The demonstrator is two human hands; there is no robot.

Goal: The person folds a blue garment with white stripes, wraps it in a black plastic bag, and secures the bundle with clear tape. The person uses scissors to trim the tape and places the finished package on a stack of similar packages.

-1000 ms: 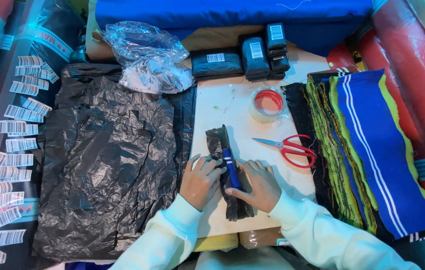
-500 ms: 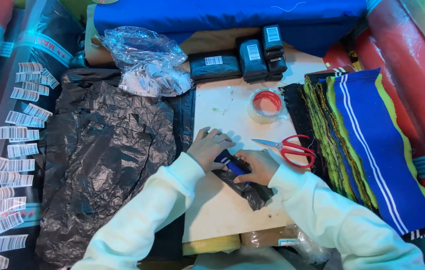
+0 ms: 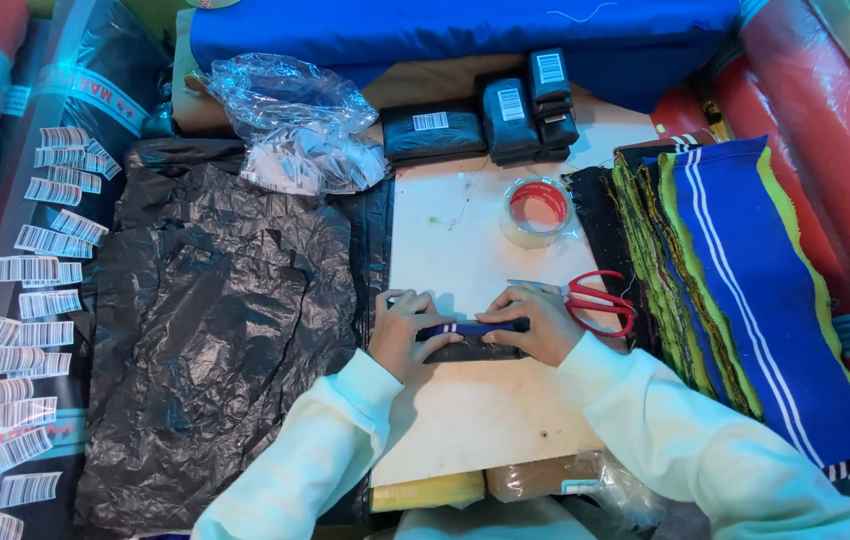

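White board (image 3: 465,420) lies flat in the middle, with rolls of cloth all around it: a blue roll (image 3: 445,25) at the top and red rolls (image 3: 835,110) on the right.

Both hands rest on the board, close together. Between them lies a small folded cloth (image 3: 473,338), dark with a blue band and thin white stripes. It lies flat on the board, long side going left to right. The left hand (image 3: 407,330) is curled over the left end of the folded cloth, fingers bent and pressing down on it. The right hand (image 3: 543,322) is curled over the right end in the same way, pinching and pressing it. Both arms wear pale sleeves (image 3: 665,440).

Red scissors (image 3: 595,300) lie just beside the right hand, handles to the right. A roll of clear tape (image 3: 537,210) with a red middle sits farther up the board. Near the top edge stand some black packets (image 3: 490,120) with white stickers.

A stack of cloth strips (image 3: 735,280), blue with white lines and yellow-green edges, lies on the right, next to the scissors. A big crinkly black plastic bag (image 3: 215,320) is spread out on the left of the board. Above it sits a clear plastic bag (image 3: 295,125) with small white things inside. Many white sticker labels (image 3: 35,300) lie far left.
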